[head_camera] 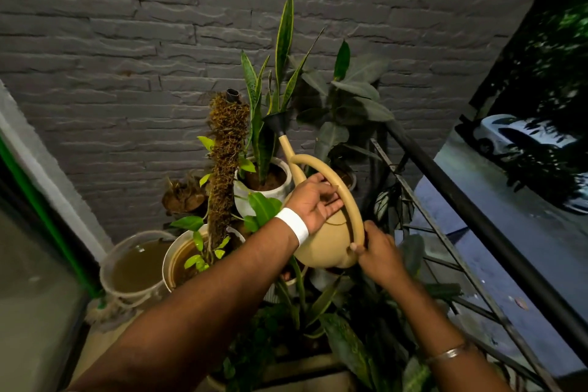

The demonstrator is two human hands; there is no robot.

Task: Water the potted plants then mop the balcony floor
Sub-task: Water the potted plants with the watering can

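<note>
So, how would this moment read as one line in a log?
task: water plants | can: raised, spout at snake plant | left hand: flat on can | right hand: grips handle

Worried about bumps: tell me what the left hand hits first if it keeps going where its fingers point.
The curved handle of the watering can: the left hand points right, with its fingertips right at it. Beyond lies the railing, depth unclear.
</note>
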